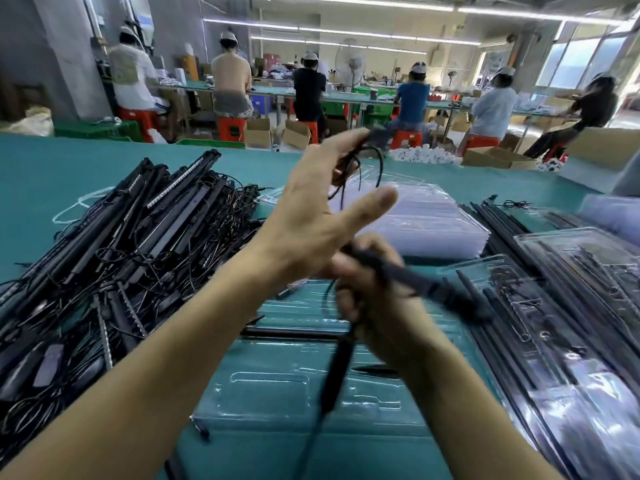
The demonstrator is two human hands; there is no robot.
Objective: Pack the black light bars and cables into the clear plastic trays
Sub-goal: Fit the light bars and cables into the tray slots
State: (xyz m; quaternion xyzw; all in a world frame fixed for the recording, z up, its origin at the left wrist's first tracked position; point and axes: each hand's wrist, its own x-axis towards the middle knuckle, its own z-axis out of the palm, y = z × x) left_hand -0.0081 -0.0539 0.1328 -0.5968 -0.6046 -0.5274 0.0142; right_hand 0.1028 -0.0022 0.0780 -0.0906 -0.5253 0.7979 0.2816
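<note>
My left hand (311, 209) is raised over the middle of the table, and its fingers pinch a looped black cable (363, 161) with its thumb stretched out. Just below it, my right hand (377, 299) grips black light bars (433, 289); one points right and another (337, 368) hangs down toward me, both blurred. An open clear plastic tray (294, 386) lies on the table under my hands. A big pile of black light bars and tangled cables (114, 258) covers the left side.
A stack of clear trays (426, 216) sits behind my hands. Filled trays with bars (571, 306) are stacked at the right. The teal table (69, 161) runs back to cardboard boxes (498, 157). Several people sit at far benches.
</note>
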